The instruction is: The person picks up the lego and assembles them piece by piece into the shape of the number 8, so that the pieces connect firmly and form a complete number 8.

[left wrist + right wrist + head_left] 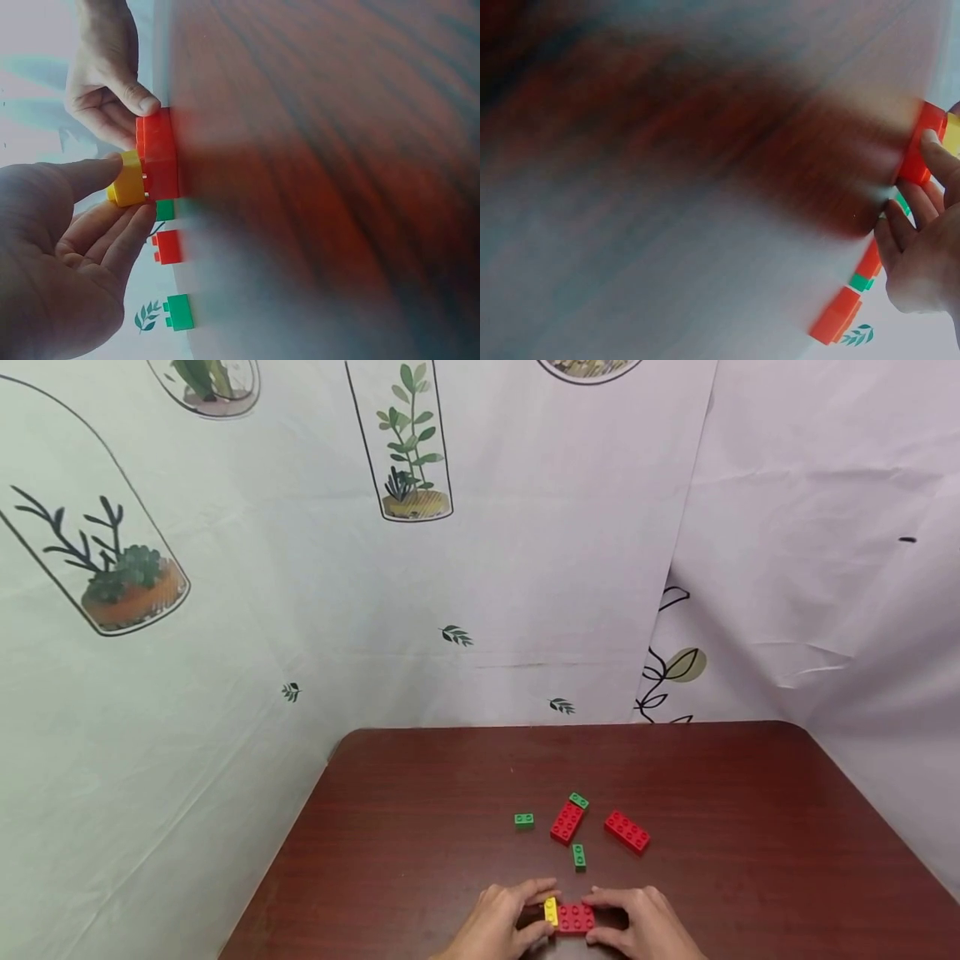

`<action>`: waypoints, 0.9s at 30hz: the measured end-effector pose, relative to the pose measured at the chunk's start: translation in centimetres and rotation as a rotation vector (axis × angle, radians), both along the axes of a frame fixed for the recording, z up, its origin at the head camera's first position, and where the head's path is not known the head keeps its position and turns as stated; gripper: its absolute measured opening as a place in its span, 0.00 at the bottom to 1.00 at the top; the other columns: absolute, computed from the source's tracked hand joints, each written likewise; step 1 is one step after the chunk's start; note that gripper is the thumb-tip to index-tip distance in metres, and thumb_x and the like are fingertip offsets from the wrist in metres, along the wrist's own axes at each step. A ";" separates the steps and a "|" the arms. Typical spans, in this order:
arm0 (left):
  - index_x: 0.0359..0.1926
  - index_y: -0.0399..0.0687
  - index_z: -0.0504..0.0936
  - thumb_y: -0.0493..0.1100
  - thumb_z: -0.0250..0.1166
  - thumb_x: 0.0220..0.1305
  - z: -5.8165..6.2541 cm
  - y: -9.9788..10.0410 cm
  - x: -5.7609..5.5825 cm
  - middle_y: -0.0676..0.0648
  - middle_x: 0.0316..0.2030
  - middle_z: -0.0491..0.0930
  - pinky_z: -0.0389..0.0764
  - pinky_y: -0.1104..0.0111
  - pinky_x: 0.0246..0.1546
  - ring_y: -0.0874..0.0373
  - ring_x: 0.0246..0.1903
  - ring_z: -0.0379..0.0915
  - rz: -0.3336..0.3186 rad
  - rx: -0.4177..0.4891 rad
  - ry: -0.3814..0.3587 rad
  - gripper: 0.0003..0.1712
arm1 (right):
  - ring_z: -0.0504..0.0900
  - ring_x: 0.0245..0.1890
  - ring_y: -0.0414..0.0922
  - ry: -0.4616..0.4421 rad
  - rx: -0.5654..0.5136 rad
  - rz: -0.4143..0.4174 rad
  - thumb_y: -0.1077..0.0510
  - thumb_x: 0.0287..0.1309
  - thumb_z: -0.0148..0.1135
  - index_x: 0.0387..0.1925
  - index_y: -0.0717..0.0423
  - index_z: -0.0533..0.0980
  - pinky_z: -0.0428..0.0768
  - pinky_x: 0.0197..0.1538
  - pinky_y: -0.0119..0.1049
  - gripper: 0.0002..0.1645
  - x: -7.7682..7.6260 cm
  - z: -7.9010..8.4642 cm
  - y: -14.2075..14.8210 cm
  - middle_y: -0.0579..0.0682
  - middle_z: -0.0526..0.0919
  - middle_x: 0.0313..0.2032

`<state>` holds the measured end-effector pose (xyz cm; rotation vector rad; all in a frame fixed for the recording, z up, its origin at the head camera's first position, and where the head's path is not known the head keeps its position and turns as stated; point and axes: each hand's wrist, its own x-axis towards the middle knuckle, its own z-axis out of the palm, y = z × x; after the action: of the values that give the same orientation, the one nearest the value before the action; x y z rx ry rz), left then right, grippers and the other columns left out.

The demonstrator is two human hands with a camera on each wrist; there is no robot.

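My left hand [498,920] pinches a small yellow toy brick [551,911] between thumb and fingers. The yellow brick [129,178] is at the left end of a red brick [576,919], over its studs; a few studs show between the two in the left wrist view. My right hand [643,917] grips the red brick's right end, thumb on the near side and fingers on the far side. The red brick [922,142] rests on the table. In the right wrist view the yellow brick is partly cut off by the frame edge.
Beyond the hands on the brown table [375,877] lie a green brick [579,857], another green brick [523,821], a red brick [567,822] with a green one [578,800] at its far end, and a red brick [627,832]. A printed cloth [525,568] hangs behind.
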<state>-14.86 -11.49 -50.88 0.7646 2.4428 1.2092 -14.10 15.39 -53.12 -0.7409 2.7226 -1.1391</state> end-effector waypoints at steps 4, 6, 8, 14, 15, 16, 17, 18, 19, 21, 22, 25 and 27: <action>0.64 0.45 0.84 0.41 0.76 0.68 -0.2 0.1 0.1 0.59 0.54 0.88 0.84 0.70 0.51 0.71 0.55 0.79 -0.002 0.001 0.019 0.24 | 0.92 0.45 0.48 0.002 -0.017 -0.005 0.38 0.56 0.79 0.49 0.50 0.91 0.89 0.41 0.40 0.27 0.0 -0.2 0.0 0.56 0.92 0.47; 0.63 0.45 0.84 0.40 0.76 0.68 -0.2 0.2 0.1 0.59 0.53 0.88 0.84 0.71 0.51 0.71 0.54 0.79 -0.001 0.004 0.019 0.24 | 0.92 0.45 0.48 -0.003 -0.023 -0.010 0.38 0.56 0.80 0.49 0.50 0.91 0.89 0.41 0.41 0.26 0.0 -0.2 0.0 0.55 0.92 0.47; 0.63 0.45 0.85 0.40 0.76 0.68 -0.2 0.1 0.1 0.59 0.53 0.88 0.83 0.71 0.51 0.71 0.53 0.80 0.002 0.014 0.003 0.23 | 0.92 0.45 0.48 -0.010 -0.029 -0.012 0.38 0.56 0.80 0.49 0.50 0.91 0.89 0.41 0.41 0.26 0.0 -0.3 0.0 0.55 0.92 0.47; 0.63 0.46 0.84 0.40 0.75 0.68 -0.3 -0.1 -0.1 0.58 0.53 0.88 0.83 0.71 0.51 0.71 0.54 0.81 0.013 0.033 -0.070 0.23 | 0.91 0.46 0.49 -0.019 -0.047 -0.018 0.38 0.56 0.80 0.49 0.49 0.91 0.89 0.42 0.43 0.26 0.1 -0.3 -0.1 0.56 0.91 0.47; 0.64 0.46 0.84 0.40 0.75 0.69 -0.3 -0.1 -0.1 0.57 0.54 0.88 0.83 0.71 0.51 0.70 0.54 0.80 0.007 0.033 -0.069 0.23 | 0.91 0.46 0.50 -0.023 -0.046 -0.021 0.38 0.56 0.80 0.49 0.49 0.91 0.89 0.42 0.43 0.25 0.1 -0.2 0.0 0.56 0.91 0.47; 0.64 0.46 0.84 0.40 0.74 0.69 -0.4 -0.1 -0.2 0.57 0.54 0.88 0.83 0.72 0.51 0.70 0.54 0.81 0.003 0.035 -0.073 0.23 | 0.91 0.47 0.50 -0.027 -0.044 -0.023 0.38 0.55 0.80 0.49 0.48 0.91 0.89 0.42 0.44 0.25 0.1 -0.2 0.0 0.56 0.91 0.47; 0.64 0.46 0.84 0.40 0.74 0.69 -0.4 -0.1 -0.2 0.57 0.54 0.88 0.82 0.73 0.51 0.71 0.54 0.80 0.004 0.039 -0.084 0.24 | 0.91 0.47 0.50 -0.032 -0.042 -0.026 0.38 0.55 0.80 0.48 0.48 0.91 0.89 0.42 0.44 0.25 0.0 -0.2 0.1 0.56 0.91 0.48; 0.64 0.46 0.83 0.40 0.74 0.69 -0.4 -0.1 -0.2 0.57 0.55 0.88 0.83 0.73 0.50 0.71 0.53 0.81 -0.001 0.041 -0.085 0.24 | 0.91 0.47 0.50 -0.038 -0.040 -0.028 0.38 0.56 0.80 0.49 0.47 0.91 0.89 0.42 0.45 0.25 0.0 -0.2 0.1 0.56 0.91 0.48; 0.65 0.45 0.83 0.40 0.74 0.70 -0.4 -0.1 -0.2 0.56 0.55 0.88 0.82 0.74 0.50 0.71 0.53 0.81 -0.003 0.043 -0.085 0.24 | 0.91 0.47 0.50 -0.042 -0.040 -0.028 0.38 0.56 0.80 0.49 0.47 0.91 0.89 0.42 0.45 0.25 0.0 -0.2 0.2 0.56 0.91 0.48; 0.65 0.45 0.83 0.40 0.73 0.70 -0.5 0.0 -0.3 0.56 0.56 0.87 0.82 0.75 0.50 0.71 0.53 0.80 -0.003 0.048 -0.086 0.24 | 0.91 0.48 0.49 -0.041 -0.040 -0.029 0.38 0.56 0.80 0.49 0.47 0.91 0.89 0.42 0.44 0.25 -0.1 -0.2 0.2 0.56 0.91 0.49; 0.65 0.45 0.83 0.40 0.73 0.70 -0.5 0.0 -0.2 0.56 0.56 0.87 0.82 0.75 0.50 0.71 0.53 0.80 0.000 0.051 -0.091 0.24 | 0.91 0.47 0.49 -0.042 -0.042 -0.030 0.38 0.56 0.80 0.49 0.47 0.91 0.89 0.42 0.44 0.24 0.0 -0.2 0.2 0.55 0.91 0.49; 0.65 0.46 0.83 0.41 0.72 0.71 -0.5 0.0 -0.1 0.55 0.57 0.87 0.81 0.76 0.50 0.71 0.54 0.80 0.006 0.067 -0.094 0.24 | 0.91 0.48 0.46 -0.030 -0.044 -0.040 0.38 0.55 0.80 0.48 0.46 0.91 0.88 0.43 0.41 0.24 0.0 -0.2 0.2 0.53 0.92 0.49; 0.66 0.45 0.82 0.40 0.72 0.72 -0.6 -0.1 -0.1 0.54 0.59 0.86 0.81 0.76 0.50 0.70 0.54 0.80 0.001 0.082 -0.075 0.24 | 0.91 0.48 0.44 -0.008 -0.042 -0.052 0.38 0.54 0.80 0.48 0.46 0.90 0.88 0.43 0.39 0.25 0.1 -0.1 0.1 0.50 0.92 0.48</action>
<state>-14.94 -11.55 -51.44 0.7265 2.3463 1.3216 -14.01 15.48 -53.27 -0.6730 2.7348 -1.2105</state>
